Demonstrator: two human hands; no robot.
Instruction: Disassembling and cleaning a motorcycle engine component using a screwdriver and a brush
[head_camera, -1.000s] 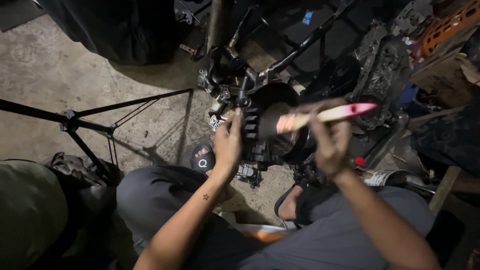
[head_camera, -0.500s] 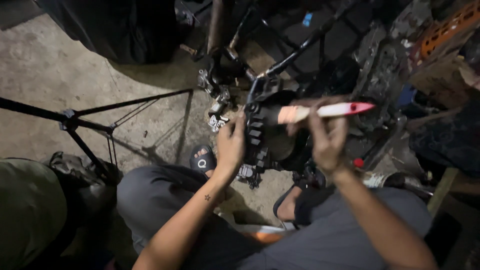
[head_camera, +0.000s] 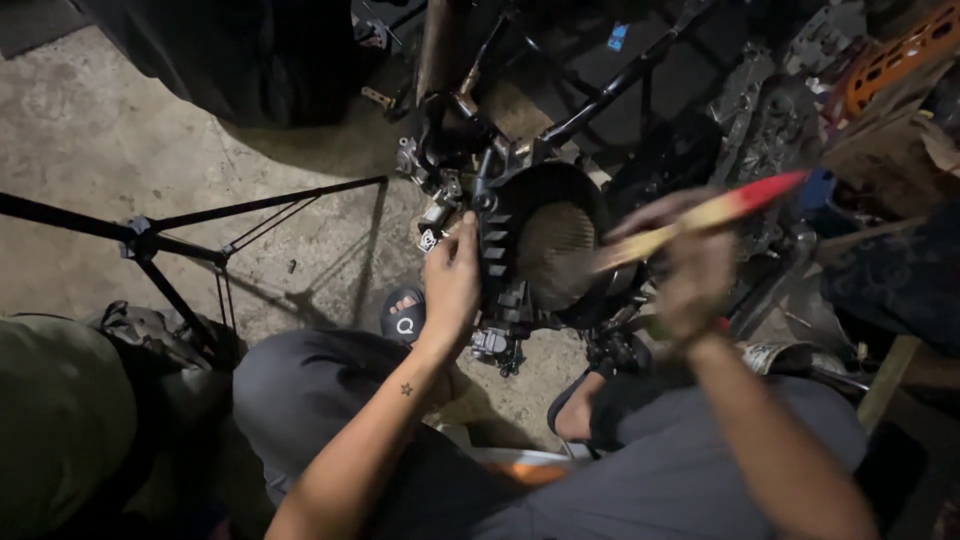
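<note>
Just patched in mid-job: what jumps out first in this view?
At centre, a dark round engine part with cooling fins stands on the concrete floor. The left hand rests on its finned left edge. The right hand, blurred, holds a brush with a wooden, red-tipped handle, its bristle end at the part's open face. A black tripod stands to the left.

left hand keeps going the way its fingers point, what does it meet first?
The left hand points up and slightly right; its fingertips already sit at the finned edge of the dark round engine housing, so likely that. Depth is unclear.
</note>
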